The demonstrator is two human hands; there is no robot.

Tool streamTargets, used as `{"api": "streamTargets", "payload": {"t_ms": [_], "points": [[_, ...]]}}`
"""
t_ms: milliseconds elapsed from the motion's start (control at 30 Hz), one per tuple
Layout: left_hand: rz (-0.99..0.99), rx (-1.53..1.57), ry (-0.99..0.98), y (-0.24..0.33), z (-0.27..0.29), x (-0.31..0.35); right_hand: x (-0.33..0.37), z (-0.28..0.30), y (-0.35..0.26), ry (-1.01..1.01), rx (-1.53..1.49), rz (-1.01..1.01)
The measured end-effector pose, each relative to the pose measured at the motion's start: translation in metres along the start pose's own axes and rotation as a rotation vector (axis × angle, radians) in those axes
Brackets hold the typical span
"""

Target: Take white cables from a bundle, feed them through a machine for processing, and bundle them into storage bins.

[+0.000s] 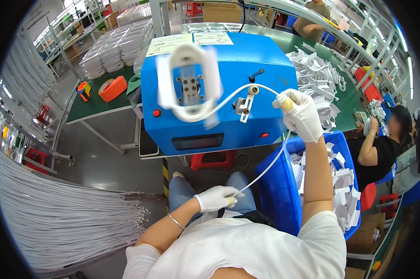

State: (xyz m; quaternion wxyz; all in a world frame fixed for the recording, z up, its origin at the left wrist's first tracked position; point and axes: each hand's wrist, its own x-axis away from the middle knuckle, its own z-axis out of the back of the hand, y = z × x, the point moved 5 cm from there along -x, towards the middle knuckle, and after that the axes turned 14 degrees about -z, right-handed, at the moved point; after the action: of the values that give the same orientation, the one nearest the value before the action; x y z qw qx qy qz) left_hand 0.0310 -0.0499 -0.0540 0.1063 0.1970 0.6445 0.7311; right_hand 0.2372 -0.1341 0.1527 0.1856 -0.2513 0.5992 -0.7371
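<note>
A white cable (262,173) runs from my lap up to a blue tabletop machine (261,53). My right hand (300,114), in a white glove with yellowish fingertips, is closed on the cable just right of a metal guide bracket (246,108). Lower down, over my lap, my gloved left hand (217,198) pinches the same cable. Past the guide, the cable leads left to the machine's head, where a white holder (165,88) with loops of cable around it is smeared by motion.
A blue bin (276,193) beside my right leg holds folded white card pieces (342,186). Many white cables (56,209) hang in a bundle at left. White coiled items (314,76) lie on the green table behind the machine; an orange tape dispenser (113,88) is left. A co-worker (382,144) sits at right.
</note>
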Motion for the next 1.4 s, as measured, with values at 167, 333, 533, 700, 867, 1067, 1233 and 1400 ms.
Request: {"api": "streamTargets", "payload": {"t_ms": [167, 333, 533, 700, 867, 1067, 1233, 1400], "points": [[-0.194, -0.233, 0.063, 0.039, 0.022, -0.011, 0.001, -0.002, -0.005, 0.027, 0.015, 0.042], [-0.164, -0.529, 0.029, 0.09, 0.058, 0.006, -0.002, -0.009, -0.017, 0.147, 0.239, 0.221], [-0.126, -0.667, 0.049, 0.137, 0.098, 0.054, 0.0, -0.011, -0.046, 0.295, 0.604, 0.731], [-0.108, -0.65, 0.131, 0.149, 0.112, 0.078, -0.005, -0.01, -0.055, 0.28, 0.663, 0.822], [-0.125, -0.491, 0.238, 0.149, 0.114, 0.079, 0.0, -0.009, -0.066, 0.271, 0.677, 0.804], [-0.638, 0.281, 0.644, 0.147, 0.125, 0.064, 0.039, -0.009, -0.042, 0.17, 0.689, 0.528], [-1.067, 0.772, 0.513, 0.158, 0.121, 0.043, 0.051, -0.032, -0.001, -0.168, 0.752, 0.157], [-1.365, 1.163, 0.409, 0.174, 0.168, 0.092, 0.046, -0.034, -0.023, -0.196, 0.714, 0.444]]}}
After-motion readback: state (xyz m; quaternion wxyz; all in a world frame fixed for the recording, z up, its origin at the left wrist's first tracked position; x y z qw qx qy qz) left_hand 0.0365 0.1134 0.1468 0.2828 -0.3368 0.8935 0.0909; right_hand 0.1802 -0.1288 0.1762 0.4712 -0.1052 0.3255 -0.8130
